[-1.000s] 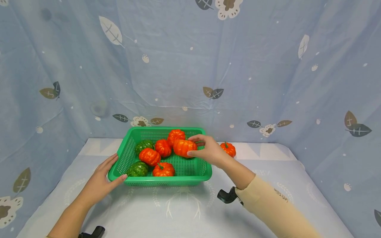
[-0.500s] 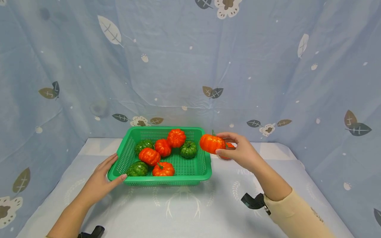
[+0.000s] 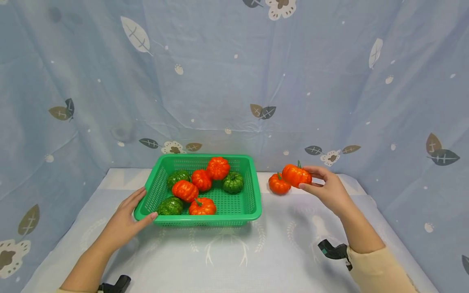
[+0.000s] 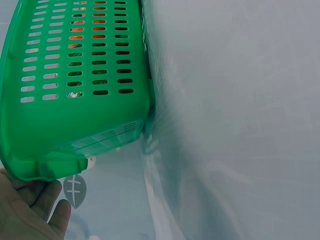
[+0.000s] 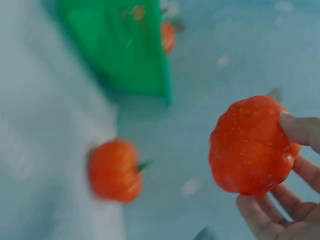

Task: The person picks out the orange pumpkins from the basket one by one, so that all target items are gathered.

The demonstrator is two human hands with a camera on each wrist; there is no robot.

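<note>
My right hand (image 3: 327, 190) pinches an orange pumpkin (image 3: 296, 175) with a green stem, held up over the table right of the basket. In the right wrist view the thumb and fingers grip one side of this pumpkin (image 5: 252, 145). Another orange pumpkin (image 3: 279, 184) rests on the table just left of it. My left hand (image 3: 122, 219) lies against the left front corner of the green plastic basket (image 3: 205, 220), thumb on the rim and fingers along the side. In the left wrist view, fingers (image 4: 42, 200) touch under the basket's rim.
Inside the basket sit several orange pumpkins (image 3: 185, 191) and green pumpkins (image 3: 233, 182). Behind the table (image 3: 227, 260) hangs a blue patterned cloth (image 3: 205, 81), close to the basket's back edge; it also rises along both sides.
My right hand has lifted the orange pumpkin out of the basket and carried it right, past the one on the table. A green pumpkin has come into view. The left hand stays at the basket.
</note>
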